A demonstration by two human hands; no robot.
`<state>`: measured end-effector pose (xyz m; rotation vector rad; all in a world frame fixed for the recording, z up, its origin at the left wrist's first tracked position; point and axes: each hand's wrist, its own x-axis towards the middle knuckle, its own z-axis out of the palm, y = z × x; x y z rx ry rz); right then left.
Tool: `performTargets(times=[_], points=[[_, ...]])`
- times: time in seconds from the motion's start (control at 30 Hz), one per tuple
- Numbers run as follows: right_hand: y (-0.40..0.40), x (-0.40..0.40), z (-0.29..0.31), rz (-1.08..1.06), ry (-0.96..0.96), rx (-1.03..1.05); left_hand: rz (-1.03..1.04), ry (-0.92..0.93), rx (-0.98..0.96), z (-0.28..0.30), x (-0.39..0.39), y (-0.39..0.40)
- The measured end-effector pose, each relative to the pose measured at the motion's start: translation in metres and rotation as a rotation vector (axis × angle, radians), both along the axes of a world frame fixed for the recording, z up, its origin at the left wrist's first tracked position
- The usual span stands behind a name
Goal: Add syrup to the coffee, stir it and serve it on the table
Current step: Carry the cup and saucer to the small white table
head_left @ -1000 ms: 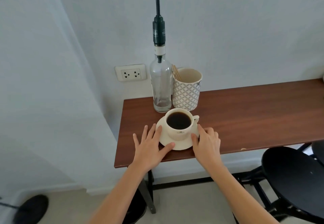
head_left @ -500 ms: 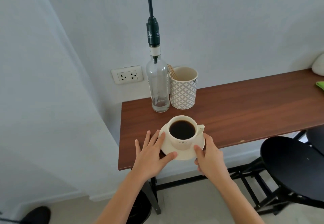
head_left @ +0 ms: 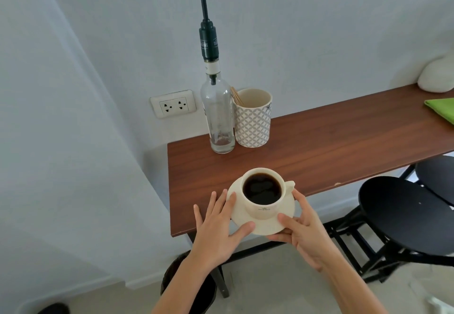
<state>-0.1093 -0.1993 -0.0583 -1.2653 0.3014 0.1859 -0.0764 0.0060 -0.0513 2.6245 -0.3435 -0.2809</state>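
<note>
A cream cup point(head_left: 264, 206) full of black coffee stands on a cream saucer point(head_left: 265, 225), held over the front edge of the brown table point(head_left: 331, 146). My left hand point(head_left: 218, 225) grips the saucer's left rim, thumb on top and fingers spread. My right hand point(head_left: 302, 227) grips its right rim, thumb on top, fingers underneath. The clear syrup bottle point(head_left: 217, 117) with a tall black pump stands at the table's back left. Beside it a patterned cup point(head_left: 253, 118) holds wooden stir sticks point(head_left: 236, 96).
Two black round stools point(head_left: 403, 215) stand under the table on the right. A green cloth point(head_left: 442, 108) and a white object point(head_left: 436, 77) lie at the far right end. A wall socket point(head_left: 173, 103) sits left of the bottle. A dark bin point(head_left: 186, 286) stands below.
Both hands have drawn the saucer and cup from in front of the bottle toward me, to the table's front edge and partly past it. My right fingers have gone under the saucer.
</note>
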Motion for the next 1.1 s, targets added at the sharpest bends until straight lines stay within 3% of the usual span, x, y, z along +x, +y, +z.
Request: performTargets(times=[0.27,0.6,0.83,1.1], points=[[-0.009,-0.01,0.019,0.073,-0.039,0.002,0.173,0.018,-0.354,0.011,-0.032,-0.01],[-0.008,-0.004,0.06,0.412,-0.1,-0.007,0.613,-0.082,-0.904,0.031,-0.099,-0.015],[0.041,-0.031,0.071,0.732,-0.113,0.005,0.946,-0.158,-1.034,0.04,-0.181,0.006],[0.129,-0.118,0.077,1.088,-0.121,0.01,1.264,-0.37,-1.017,0.051,-0.319,0.039]])
